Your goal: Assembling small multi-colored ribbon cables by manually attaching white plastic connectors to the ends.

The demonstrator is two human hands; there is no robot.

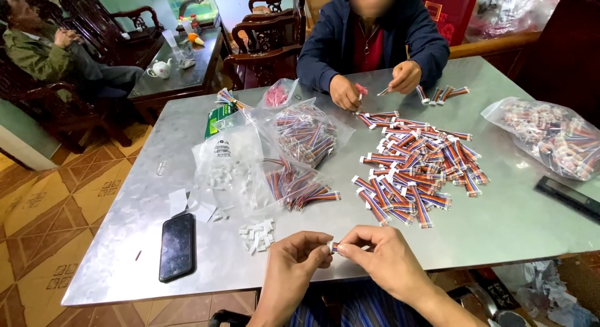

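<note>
My left hand (295,259) and my right hand (382,259) meet at the near edge of the metal table (512,221). Together they pinch one small multicoloured wire piece with a white connector (334,246) between the fingertips. Just left of my hands lies a small heap of loose white connectors (257,234). Beyond my hands a large pile of finished coloured wire bundles (417,168) is spread across the table's middle.
A black phone (177,246) lies at the near left. Clear plastic bags (294,146) of wires and connectors sit centre-left, another bag (553,134) at the right, with a dark flat device (567,196) near it. A person across the table works with both hands (375,86). Another person sits at far left.
</note>
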